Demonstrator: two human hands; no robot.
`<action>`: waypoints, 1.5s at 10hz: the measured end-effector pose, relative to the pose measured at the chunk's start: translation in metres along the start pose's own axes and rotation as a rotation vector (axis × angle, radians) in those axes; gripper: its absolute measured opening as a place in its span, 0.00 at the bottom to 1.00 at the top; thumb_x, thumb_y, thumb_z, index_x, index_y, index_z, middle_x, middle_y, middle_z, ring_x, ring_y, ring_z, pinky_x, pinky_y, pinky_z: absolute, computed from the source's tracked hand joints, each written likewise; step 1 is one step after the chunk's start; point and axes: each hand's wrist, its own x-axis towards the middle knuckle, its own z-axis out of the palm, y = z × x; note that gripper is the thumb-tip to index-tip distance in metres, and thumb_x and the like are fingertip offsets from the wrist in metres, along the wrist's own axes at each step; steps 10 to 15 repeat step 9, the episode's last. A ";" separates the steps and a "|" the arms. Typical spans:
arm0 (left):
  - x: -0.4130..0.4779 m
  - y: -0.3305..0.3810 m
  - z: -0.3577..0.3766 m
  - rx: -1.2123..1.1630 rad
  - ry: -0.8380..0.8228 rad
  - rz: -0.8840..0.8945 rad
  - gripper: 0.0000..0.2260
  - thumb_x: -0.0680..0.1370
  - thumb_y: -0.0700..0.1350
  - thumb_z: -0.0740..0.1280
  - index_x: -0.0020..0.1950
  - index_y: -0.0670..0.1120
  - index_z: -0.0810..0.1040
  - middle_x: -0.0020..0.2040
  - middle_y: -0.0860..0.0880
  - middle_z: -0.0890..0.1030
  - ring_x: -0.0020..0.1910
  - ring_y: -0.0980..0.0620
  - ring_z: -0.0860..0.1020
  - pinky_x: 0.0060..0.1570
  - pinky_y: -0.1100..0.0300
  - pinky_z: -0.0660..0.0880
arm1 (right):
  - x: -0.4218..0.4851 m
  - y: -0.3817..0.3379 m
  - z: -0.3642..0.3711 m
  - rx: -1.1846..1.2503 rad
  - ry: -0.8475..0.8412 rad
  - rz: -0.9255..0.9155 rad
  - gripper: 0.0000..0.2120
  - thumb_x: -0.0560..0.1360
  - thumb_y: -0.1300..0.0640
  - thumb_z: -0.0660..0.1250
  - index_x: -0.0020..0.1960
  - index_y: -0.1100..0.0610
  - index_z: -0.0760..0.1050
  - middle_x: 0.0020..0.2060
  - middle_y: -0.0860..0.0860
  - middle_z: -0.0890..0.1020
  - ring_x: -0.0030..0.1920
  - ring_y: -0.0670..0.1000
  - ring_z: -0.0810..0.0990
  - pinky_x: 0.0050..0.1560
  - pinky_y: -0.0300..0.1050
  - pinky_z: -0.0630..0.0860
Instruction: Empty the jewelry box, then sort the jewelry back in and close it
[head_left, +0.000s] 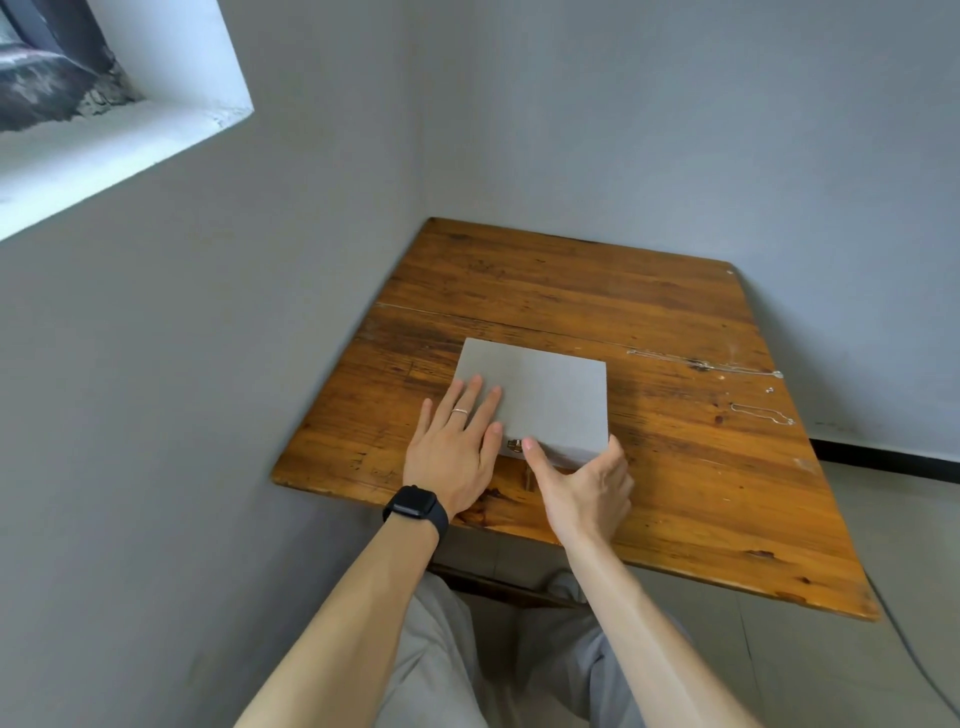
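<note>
Left hand (451, 448) lies flat, open on the jewelry box (545, 395) lid; right hand (582, 480), open, thumb by the clasp (514, 445) at six o'clock: steady the lid, flick gently.

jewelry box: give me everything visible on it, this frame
The jewelry box is a flat, square-cornered case covered in what looks like pale grey fabric. Its lid is shut. A small brass-coloured clasp sits on the near front edge. It lies flat on the wooden table, left of centre. The left hand rests palm-down on the lid's near-left part; the right hand is at the front edge, thumb beside the clasp.
</note>
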 end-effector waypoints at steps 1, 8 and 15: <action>0.000 0.000 0.001 0.003 0.006 0.004 0.23 0.85 0.57 0.45 0.81 0.56 0.55 0.81 0.54 0.56 0.80 0.53 0.49 0.77 0.46 0.47 | 0.001 0.005 0.000 -0.025 0.008 -0.046 0.53 0.63 0.28 0.74 0.74 0.55 0.54 0.70 0.56 0.69 0.69 0.58 0.66 0.67 0.57 0.66; 0.001 0.007 -0.009 0.139 -0.027 0.028 0.25 0.85 0.56 0.43 0.82 0.53 0.52 0.81 0.50 0.53 0.81 0.51 0.47 0.77 0.54 0.40 | -0.004 0.003 -0.014 -0.058 -0.078 -0.069 0.50 0.65 0.33 0.75 0.75 0.55 0.56 0.70 0.54 0.71 0.68 0.56 0.68 0.65 0.55 0.72; 0.000 0.009 -0.009 0.129 -0.023 0.033 0.25 0.85 0.55 0.42 0.82 0.51 0.51 0.82 0.49 0.52 0.81 0.51 0.46 0.76 0.55 0.40 | 0.014 -0.005 -0.058 0.156 -0.280 -0.040 0.40 0.73 0.40 0.72 0.78 0.51 0.59 0.74 0.51 0.68 0.71 0.52 0.68 0.68 0.53 0.71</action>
